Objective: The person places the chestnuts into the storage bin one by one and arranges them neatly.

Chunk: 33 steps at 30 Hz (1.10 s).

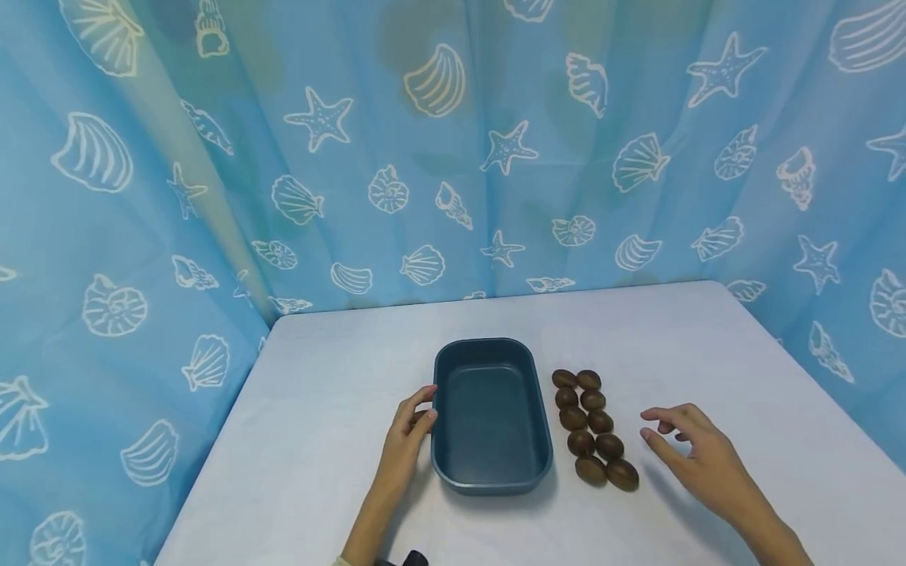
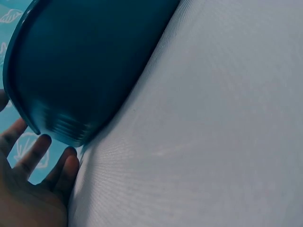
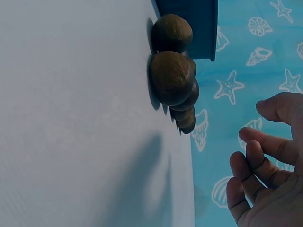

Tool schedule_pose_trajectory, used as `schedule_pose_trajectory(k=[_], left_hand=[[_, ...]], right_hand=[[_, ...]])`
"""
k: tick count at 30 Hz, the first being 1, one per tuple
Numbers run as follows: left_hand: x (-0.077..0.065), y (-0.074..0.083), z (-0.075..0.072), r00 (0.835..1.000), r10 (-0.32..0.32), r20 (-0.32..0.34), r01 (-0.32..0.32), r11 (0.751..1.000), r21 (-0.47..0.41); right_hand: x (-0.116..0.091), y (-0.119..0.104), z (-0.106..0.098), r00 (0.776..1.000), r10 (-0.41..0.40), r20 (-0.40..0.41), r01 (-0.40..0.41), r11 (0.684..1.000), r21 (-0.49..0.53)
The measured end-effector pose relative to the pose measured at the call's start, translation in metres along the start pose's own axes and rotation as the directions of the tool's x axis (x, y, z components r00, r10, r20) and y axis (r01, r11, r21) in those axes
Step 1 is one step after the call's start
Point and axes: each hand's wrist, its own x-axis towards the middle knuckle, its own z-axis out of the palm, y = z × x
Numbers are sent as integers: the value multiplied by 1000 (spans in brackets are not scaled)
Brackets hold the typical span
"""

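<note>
A dark blue-green rectangular tub point(image 1: 491, 424) with rounded corners stands on the white table, nothing lying inside it. Along its left wall is my left hand point(image 1: 408, 440), fingertips at the rim; the left wrist view shows that hand point(image 2: 35, 184) with its fingers spread beside the tub's end point(image 2: 71, 109). To the right of the tub lie several brown egg-shaped, fruit-like pieces point(image 1: 580, 442) in two columns. My right hand point(image 1: 701, 456) hovers right of them, fingers loosely bent and thumb apart, holding nothing. In the right wrist view, the hand point(image 3: 270, 175) is apart from the brown pieces point(image 3: 173, 78).
The white table point(image 1: 318, 393) reaches back to a blue curtain point(image 1: 439, 157) printed with shells and starfish, which also hangs at both sides. A small black object point(image 1: 415, 558) shows at the lower edge near the left wrist.
</note>
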Motion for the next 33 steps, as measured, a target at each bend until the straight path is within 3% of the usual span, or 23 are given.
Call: schedule_pose_trajectory(k=[8,14,21,33], left_hand=[[-1,-5,-1,1000,-6,1,6,997,71],[-1,-3,-1,1000,-3,20,1,997,82],[-2,-4,-2,1000,-9,20,7,996,83],[-2,0,-1,999,-23,33,21,998,66]], right_hand=[[-6,-1,8,998,-50,-32,50,999,-16],[-14,3,17,991,-114,-70,113,993,-11],[-20,1,21,993,-116,-35,116,993,-22],[-30,4,28,978,-196,-73,192,980,-49]])
